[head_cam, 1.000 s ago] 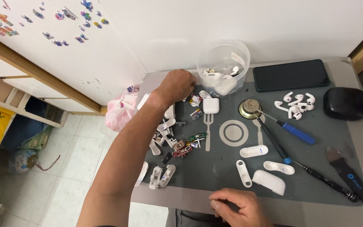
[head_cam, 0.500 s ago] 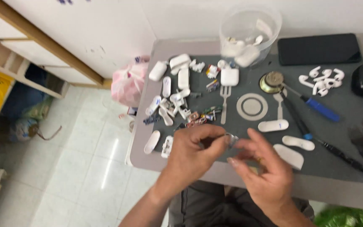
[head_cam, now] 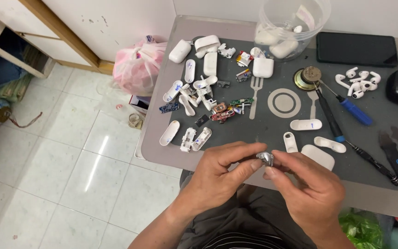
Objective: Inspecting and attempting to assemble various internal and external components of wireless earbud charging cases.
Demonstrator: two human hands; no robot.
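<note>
**Small metal part pinched over the worktop's near edge**

The left hand (head_cam: 217, 177) and the right hand (head_cam: 307, 184) meet just in front of the worktop (head_cam: 162, 152), both closed by the fingertips on one small shiny metal part (head_cam: 265, 158). The left thumb and forefinger clamp it from one side, the right thumb and forefinger from the other. The part sits above the worktop's near edge, partly over the dark mat (head_cam: 272, 124) and partly over the person's lap.

The likeliest trouble is a slip. The part looks smooth and tiny, held only by fingertip pads, and if either grip loosens it could drop past the edge onto the lap or the tiled floor (head_cam: 70, 161), where it would be hard to find.

The mat is crowded. Just beyond the hands lie white plastic shells (head_cam: 194, 139), a white oval cover (head_cam: 318, 156) and small circuit boards (head_cam: 222, 113); a forward jerk could scatter them or knock one off the left edge. The long dark screwdriver (head_cam: 369, 159) lies close to the right wrist and could be rolled by a sleeve or forearm.
</note>
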